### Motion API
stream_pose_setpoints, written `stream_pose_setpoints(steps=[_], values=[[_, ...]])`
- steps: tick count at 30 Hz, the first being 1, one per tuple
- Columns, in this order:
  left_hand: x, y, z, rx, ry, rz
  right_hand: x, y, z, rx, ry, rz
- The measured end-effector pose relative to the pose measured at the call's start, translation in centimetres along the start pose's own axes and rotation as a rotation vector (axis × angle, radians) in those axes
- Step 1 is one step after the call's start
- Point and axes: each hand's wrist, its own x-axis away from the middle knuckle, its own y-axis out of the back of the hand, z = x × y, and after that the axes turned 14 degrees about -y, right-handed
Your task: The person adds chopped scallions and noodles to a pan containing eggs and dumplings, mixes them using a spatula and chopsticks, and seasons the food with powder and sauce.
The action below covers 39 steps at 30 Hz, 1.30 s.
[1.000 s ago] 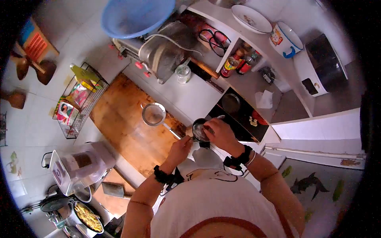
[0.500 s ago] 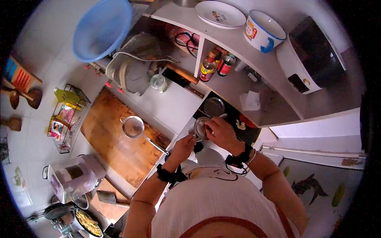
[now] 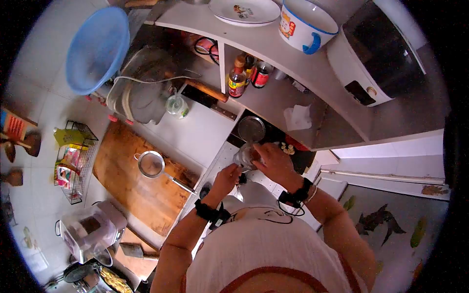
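Note:
A small clear container (image 3: 243,156), perhaps glass, is held between my two hands in front of my body. My left hand (image 3: 227,179) is closed with its fingertips on the container's near left side. My right hand (image 3: 274,163) grips the rim on the other side, fingers bent over the opening; what lies inside is hidden. Just beyond is a round metal-rimmed dish (image 3: 251,129) on the black surface, with pale pieces like garlic cloves (image 3: 287,148) to its right. A strainer (image 3: 151,164) rests on the wooden board (image 3: 141,195), its handle pointing toward my left hand.
A glass jar (image 3: 177,107) stands on the white counter. Bottles (image 3: 237,78) stand in the shelf unit, below plates and an enamel pot (image 3: 307,29). At the left are a blue basin (image 3: 97,50), a wire rack (image 3: 75,166) and a plastic bin (image 3: 93,227).
The view has swung to the right, so the board, strainer and basin appear farther left. Both hands still hold the container, which has tipped and now shows its clear side.

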Motion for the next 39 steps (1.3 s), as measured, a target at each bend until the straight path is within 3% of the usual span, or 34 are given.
stream_pose_setpoints(steps=[4, 9, 12, 14, 16, 18, 20, 21, 23, 24, 25, 27, 28, 30, 32, 34, 36, 39], values=[[-3.1, -0.9, 6.2, 0.378, -0.036, -0.048, 1.2, 1.4, -2.1, -0.097, -0.146, 0.108], [-8.7, -2.9, 13.0, 0.293, -0.094, -0.107, 5.4, -1.8, -7.2, -0.185, -0.245, 0.144], [-11.3, -3.5, 16.1, 0.525, -0.091, -0.152, 7.9, -4.8, -10.0, -0.258, -0.318, 0.132], [-12.5, -3.9, 17.1, 0.418, 0.093, -0.152, 8.7, -5.5, -10.8, -0.245, -0.350, 0.114], [-13.1, -4.4, 18.1, 0.459, -0.019, -0.175, 8.7, -5.6, -11.1, -0.261, -0.338, 0.116], [-13.4, -4.9, 18.6, 0.875, 0.114, -0.242, 8.5, -5.8, -11.2, -0.315, -0.352, 0.187], [-13.5, -5.1, 19.3, 0.769, 0.126, -0.253, 7.9, -5.8, -10.8, -0.347, -0.341, 0.231], [-12.9, -5.1, 19.6, 0.321, 0.049, -0.158, 7.3, -5.8, -10.6, -0.377, -0.340, 0.272], [-11.3, -4.6, 11.8, 0.026, 0.262, -0.297, 6.4, -6.6, -10.5, -0.410, -0.279, 0.311], [-10.1, -4.7, 12.6, 0.050, 0.333, -0.295, 6.0, -7.0, -10.3, -0.415, -0.231, 0.335], [-8.2, -4.4, 16.5, 0.055, 0.209, -0.190, 5.4, -7.4, -10.0, -0.349, -0.136, 0.313], [-3.6, -2.1, 16.9, 0.181, 0.175, -0.052, 4.3, -8.1, -8.7, -0.295, 0.028, 0.297], [-0.2, -0.5, 13.3, 0.316, 0.254, -0.023, 3.8, -8.4, -7.9, -0.331, 0.076, 0.321], [7.7, 1.7, 9.1, 0.249, 0.205, -0.183, 3.1, -9.6, -5.3, -0.364, 0.211, 0.373], [17.3, 3.5, 10.0, 0.700, 0.204, -0.392, 3.2, -10.6, -2.3, -0.392, 0.135, 0.621], [27.4, 2.6, 12.1, 0.772, 0.254, -0.842, 3.6, -12.5, 1.6, -0.416, 0.176, 0.852], [35.9, 0.3, 9.3, 0.758, 0.441, -1.428, 5.1, -13.6, 7.7, -0.340, 0.324, 0.942], [48.8, -5.3, 11.7, 1.039, 0.346, -1.966, 10.2, -17.7, 16.7, -0.280, 0.530, 1.084]])
